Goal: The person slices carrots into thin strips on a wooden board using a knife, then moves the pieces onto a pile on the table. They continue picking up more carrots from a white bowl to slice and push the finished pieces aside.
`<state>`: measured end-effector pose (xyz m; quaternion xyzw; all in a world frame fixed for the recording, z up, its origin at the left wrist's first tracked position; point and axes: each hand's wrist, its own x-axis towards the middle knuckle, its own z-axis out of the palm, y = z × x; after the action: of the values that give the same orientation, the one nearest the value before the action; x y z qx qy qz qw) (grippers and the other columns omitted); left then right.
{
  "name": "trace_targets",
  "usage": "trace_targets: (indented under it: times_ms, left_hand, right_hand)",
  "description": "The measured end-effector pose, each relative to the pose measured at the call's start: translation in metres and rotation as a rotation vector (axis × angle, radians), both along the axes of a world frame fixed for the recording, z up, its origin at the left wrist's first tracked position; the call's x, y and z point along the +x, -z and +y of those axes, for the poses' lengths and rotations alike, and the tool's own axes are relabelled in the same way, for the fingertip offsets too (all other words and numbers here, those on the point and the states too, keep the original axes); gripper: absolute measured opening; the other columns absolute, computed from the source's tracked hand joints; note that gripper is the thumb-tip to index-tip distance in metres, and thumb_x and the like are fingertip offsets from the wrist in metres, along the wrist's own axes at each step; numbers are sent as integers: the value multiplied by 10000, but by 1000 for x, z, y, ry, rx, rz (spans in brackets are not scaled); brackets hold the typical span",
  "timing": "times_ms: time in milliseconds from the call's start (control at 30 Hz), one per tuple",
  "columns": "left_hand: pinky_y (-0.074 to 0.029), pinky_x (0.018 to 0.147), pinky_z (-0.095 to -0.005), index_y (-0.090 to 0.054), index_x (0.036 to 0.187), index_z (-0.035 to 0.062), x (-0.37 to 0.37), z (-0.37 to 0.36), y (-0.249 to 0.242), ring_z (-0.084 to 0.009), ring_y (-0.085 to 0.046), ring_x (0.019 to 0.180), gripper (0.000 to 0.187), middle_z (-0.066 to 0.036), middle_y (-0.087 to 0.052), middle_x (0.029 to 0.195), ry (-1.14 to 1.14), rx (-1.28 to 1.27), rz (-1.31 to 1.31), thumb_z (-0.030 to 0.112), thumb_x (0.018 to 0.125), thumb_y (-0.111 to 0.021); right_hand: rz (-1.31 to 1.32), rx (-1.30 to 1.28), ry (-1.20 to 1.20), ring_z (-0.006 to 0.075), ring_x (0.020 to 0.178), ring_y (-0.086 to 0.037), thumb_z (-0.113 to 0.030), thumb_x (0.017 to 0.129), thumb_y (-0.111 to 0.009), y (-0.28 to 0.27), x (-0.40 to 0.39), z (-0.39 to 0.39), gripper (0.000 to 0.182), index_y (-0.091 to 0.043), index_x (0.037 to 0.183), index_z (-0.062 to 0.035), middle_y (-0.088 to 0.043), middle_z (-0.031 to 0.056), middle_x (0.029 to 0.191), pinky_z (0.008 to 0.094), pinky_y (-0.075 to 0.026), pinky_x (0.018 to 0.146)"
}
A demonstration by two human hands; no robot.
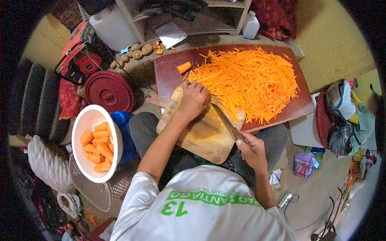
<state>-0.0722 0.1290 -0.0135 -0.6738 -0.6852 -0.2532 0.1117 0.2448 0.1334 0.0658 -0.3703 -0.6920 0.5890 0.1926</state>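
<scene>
My right hand [252, 150] is closed around the handle of a knife [226, 119], whose dark blade slants up and left over the wooden cutting board [207, 140]. Close to the blade tip, my left hand [194, 99] presses down on the board with its fingers curled; whatever lies beneath them is hidden. The board rests across my lap and against the dark red tabletop [169, 64]. A large heap of carrot strips [249, 82] covers much of that tabletop and spills onto the board's far edge. One short carrot chunk [183, 67] lies left of the heap.
To my left stands a white bowl [77, 140] holding several peeled carrot pieces [98, 146]. Beyond it are a dark red round lid [108, 91] and several potatoes [136, 54]. A purple pack [303, 164] lies on the floor at right.
</scene>
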Motion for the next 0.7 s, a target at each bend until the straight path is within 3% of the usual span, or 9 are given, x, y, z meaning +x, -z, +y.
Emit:
trace_targets:
  times_ms: [100,200,300,433,567,667,700]
  left_hand:
    - [-411,1009,-555,-727,987,70,-2,-9,-8,-363,-630,1093,128,-129,-699,1031,-32,-50,-102,147,891,-762]
    - [-419,993,-536,-720,942,41,10,-33,-16,-365,-647,1043,93,-151,-706,982,-90,-121,-552,120,909,-756]
    - [-423,983,-514,-721,926,18,37,-61,-18,-367,-649,1001,103,-159,-701,949,-113,-178,-560,113,919,-762]
    - [-410,944,-492,-738,977,25,51,-79,-16,-357,-628,985,114,-146,-684,951,-134,-21,-506,95,897,-779]
    - [-394,896,-458,-741,1038,41,52,-82,-13,-327,-605,944,197,-119,-652,941,-97,89,-410,72,855,-805]
    - [-402,882,-453,-737,1082,46,52,-81,-9,-326,-607,953,237,-113,-654,959,-91,95,-400,73,856,-803]
    - [-405,876,-451,-736,1092,48,52,-80,-8,-325,-607,957,245,-112,-654,964,-97,90,-404,74,857,-802]
  right_hand:
    - [-15,2,-3,146,974,-691,-157,1056,-660,-1,0,-3,322,-708,1300,49,-774,107,1058,331,-564,871]
    - [-23,6,8,145,949,-689,-167,1052,-665,-4,1,-3,322,-710,1298,37,-763,115,1031,333,-565,856]
    - [-67,-3,-14,152,921,-686,-171,1048,-667,-2,-3,-1,319,-709,1294,28,-745,126,991,339,-564,841]
    - [-73,33,-59,170,875,-682,-185,1047,-665,4,-13,-1,322,-703,1290,23,-724,131,952,342,-558,814]
    - [-15,48,-76,48,646,-549,-164,1057,-697,10,-18,-1,346,-698,1340,34,-655,-23,856,243,-436,570]
    - [-120,122,-105,195,840,-692,-213,1048,-677,0,-23,0,341,-701,1306,9,-720,137,927,346,-557,789]
    - [-106,138,-102,195,837,-691,-213,1048,-677,-2,-24,-1,342,-699,1306,10,-719,139,926,346,-556,787]
